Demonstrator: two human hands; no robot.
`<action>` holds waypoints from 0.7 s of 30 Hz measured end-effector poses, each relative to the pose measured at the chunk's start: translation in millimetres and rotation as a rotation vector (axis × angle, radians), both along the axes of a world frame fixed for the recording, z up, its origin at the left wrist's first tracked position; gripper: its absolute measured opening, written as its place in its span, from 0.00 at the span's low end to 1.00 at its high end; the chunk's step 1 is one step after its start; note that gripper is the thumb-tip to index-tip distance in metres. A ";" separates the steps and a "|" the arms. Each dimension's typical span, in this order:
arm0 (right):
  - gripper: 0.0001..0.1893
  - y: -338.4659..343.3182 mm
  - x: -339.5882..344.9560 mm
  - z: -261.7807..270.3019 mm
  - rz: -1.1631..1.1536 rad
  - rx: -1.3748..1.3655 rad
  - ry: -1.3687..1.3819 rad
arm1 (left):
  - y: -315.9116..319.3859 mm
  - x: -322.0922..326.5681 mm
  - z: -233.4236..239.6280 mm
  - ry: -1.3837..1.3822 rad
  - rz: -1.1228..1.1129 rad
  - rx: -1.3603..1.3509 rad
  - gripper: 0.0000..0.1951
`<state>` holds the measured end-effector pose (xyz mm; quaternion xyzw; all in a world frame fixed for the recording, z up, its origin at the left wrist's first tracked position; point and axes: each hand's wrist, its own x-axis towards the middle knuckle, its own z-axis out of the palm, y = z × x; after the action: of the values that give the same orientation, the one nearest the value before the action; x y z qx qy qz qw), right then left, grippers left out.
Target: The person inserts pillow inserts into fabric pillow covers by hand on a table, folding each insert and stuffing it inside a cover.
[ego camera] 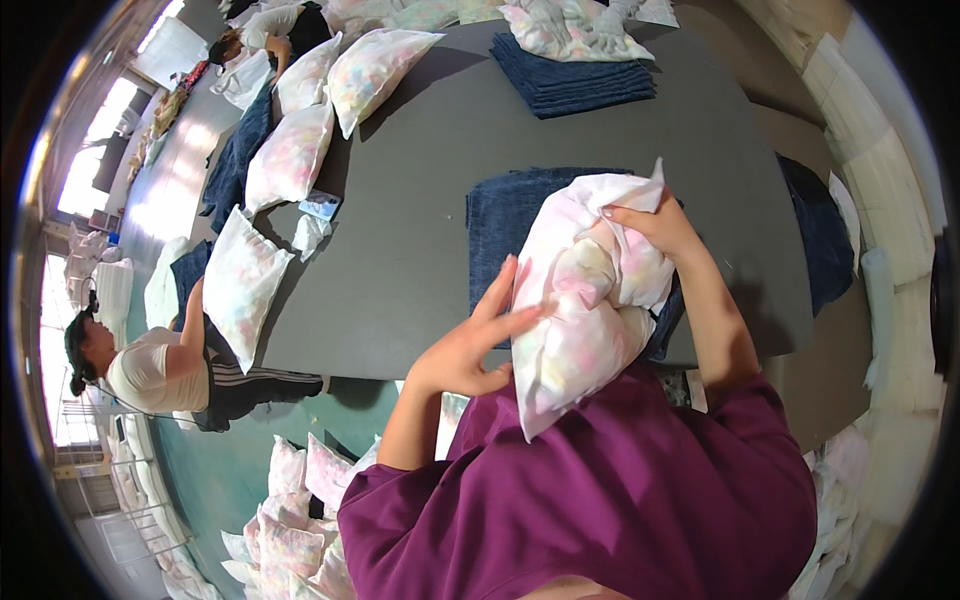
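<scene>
A stuffed white fabric pillow (pixel 581 330) with pale pink and yellow showing through is held in front of my chest. My right hand (pixel 660 229) grips its gathered upper right edge, thumb pressed into the cloth. My left hand (pixel 480 337) lies along the pillow's left side with fingers spread, its fingertips at the fabric. Below the pillow, a folded piece of dark blue denim (pixel 499 225) rests on the grey table (pixel 397 262), partly covered by the pillow.
Across the table sits a stack of folded denim (pixel 574 86) under another pillow (pixel 574 30). Several stuffed pillows (pixel 289 157) line the left edge near a phone (pixel 320 204). Two people (pixel 157 367) work on the left. More pillows (pixel 292 532) are heaped on the floor.
</scene>
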<state>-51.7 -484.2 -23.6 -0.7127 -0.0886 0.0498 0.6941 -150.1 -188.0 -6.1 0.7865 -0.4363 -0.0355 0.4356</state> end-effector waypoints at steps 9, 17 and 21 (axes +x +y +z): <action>0.24 23.2 -34.3 -11.3 0.020 0.066 -0.186 | -48.3 37.6 -28.7 -0.748 0.010 -0.034 0.12; 0.51 -0.1 -68.6 21.4 0.398 -0.090 -0.106 | -91.3 49.9 -2.4 -0.316 0.403 0.124 0.25; 0.57 4.6 -91.4 33.4 0.132 -0.212 -0.030 | -107.5 38.1 12.3 -0.367 0.382 0.152 0.24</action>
<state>-143.1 -479.7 9.9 -0.7755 -0.1400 0.0939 0.6084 -112.0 -295.5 6.2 0.8782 -0.3479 0.1575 0.2880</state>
